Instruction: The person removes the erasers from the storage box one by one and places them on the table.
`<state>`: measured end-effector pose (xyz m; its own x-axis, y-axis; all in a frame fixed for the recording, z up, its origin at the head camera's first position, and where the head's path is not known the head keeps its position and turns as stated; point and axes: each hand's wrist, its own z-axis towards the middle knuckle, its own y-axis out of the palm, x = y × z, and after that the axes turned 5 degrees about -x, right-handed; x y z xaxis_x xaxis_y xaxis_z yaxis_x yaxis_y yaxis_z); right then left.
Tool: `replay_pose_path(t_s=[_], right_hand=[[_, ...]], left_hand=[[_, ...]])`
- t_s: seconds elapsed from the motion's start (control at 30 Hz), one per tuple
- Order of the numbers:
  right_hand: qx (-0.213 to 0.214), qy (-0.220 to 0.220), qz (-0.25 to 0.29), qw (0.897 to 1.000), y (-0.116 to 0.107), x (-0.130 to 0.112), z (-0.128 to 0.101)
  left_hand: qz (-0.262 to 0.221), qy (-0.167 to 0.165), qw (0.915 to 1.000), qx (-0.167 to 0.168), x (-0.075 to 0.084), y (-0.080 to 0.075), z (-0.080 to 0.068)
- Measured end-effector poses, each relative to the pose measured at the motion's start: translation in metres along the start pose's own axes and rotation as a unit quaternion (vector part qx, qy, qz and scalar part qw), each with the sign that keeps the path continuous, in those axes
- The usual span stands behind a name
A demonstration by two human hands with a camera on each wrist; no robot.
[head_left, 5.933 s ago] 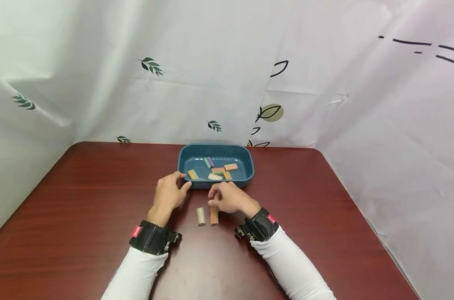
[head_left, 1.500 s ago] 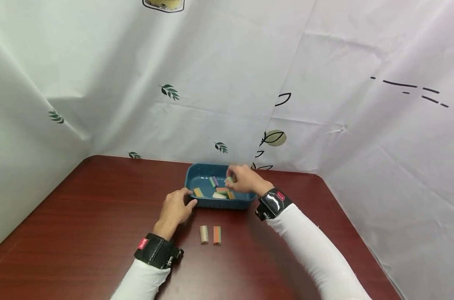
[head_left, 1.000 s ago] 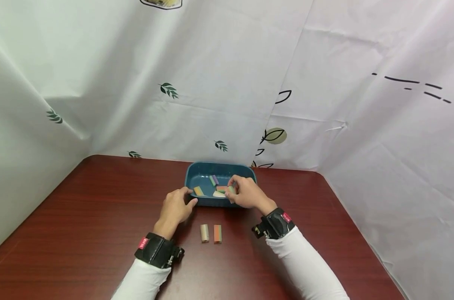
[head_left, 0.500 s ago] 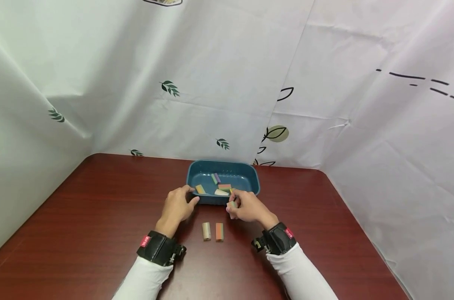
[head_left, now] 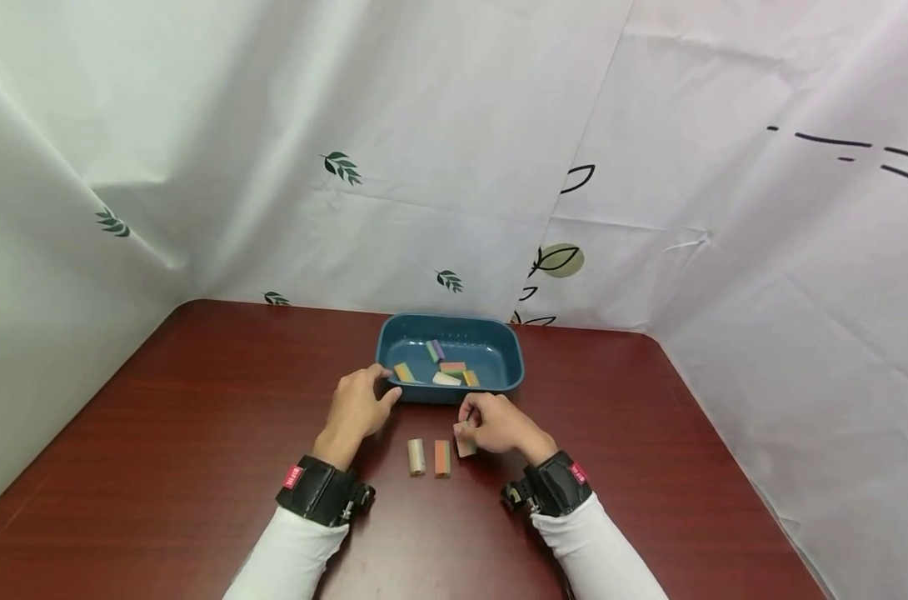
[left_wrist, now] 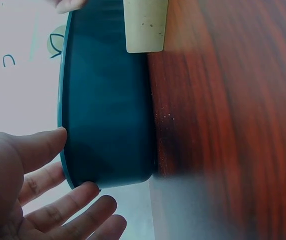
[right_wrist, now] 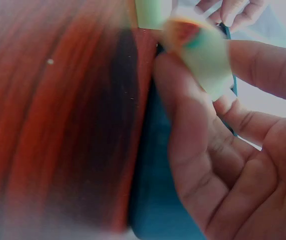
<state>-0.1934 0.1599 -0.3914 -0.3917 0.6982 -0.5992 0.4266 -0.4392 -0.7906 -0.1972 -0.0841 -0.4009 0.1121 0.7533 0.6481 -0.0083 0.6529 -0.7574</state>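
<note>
Teal plastic makes up the shallow tub that sits at twelve o'clock from the person's hands, on a dark red wood-grain table. Inside it lie several small coloured blocks, loose and at odd angles.

At six o'clock from the tub, two blocks lie side by side on the table: a beige block and, just to its three o'clock, an orange and green block. Both lie lengthwise and parallel, so they read as the start of a row.

The right hand pinches a pale green block between thumb and curled fingertips, low over the table, just at three o'clock of the orange and green block; whether it touches the table I cannot tell. The pinch at one end probably leaves the block's long side free to line up with its neighbours.

The left hand rests at the tub's near left corner, fingers relaxed and slightly apart, fingertips against its wall and rim, likely to steady it.
</note>
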Motion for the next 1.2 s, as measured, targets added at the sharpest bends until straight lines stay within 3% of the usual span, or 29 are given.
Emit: replay_pose_path(t_s=[0.3,0.53,0.9,1.2], right_hand=[[-0.025,0.021,0.01,0.999,0.004,0.006,0.001],[-0.044,0.063,0.045,0.996,0.001,0.014,-0.001],[-0.041,0.035,0.011,0.998,-0.002,0.013,0.003],[-0.028,0.053,0.001,0.998,-0.005,0.018,0.002]], left_hand=[[0.006,0.001,0.9999,0.009,0.002,0.0,0.001],[0.014,0.003,0.9999,0.007,0.003,0.004,0.001],[0.006,-0.004,0.9999,0.012,0.005,0.002,0.005],[0.009,-0.003,0.9999,0.005,0.006,0.003,0.004]])
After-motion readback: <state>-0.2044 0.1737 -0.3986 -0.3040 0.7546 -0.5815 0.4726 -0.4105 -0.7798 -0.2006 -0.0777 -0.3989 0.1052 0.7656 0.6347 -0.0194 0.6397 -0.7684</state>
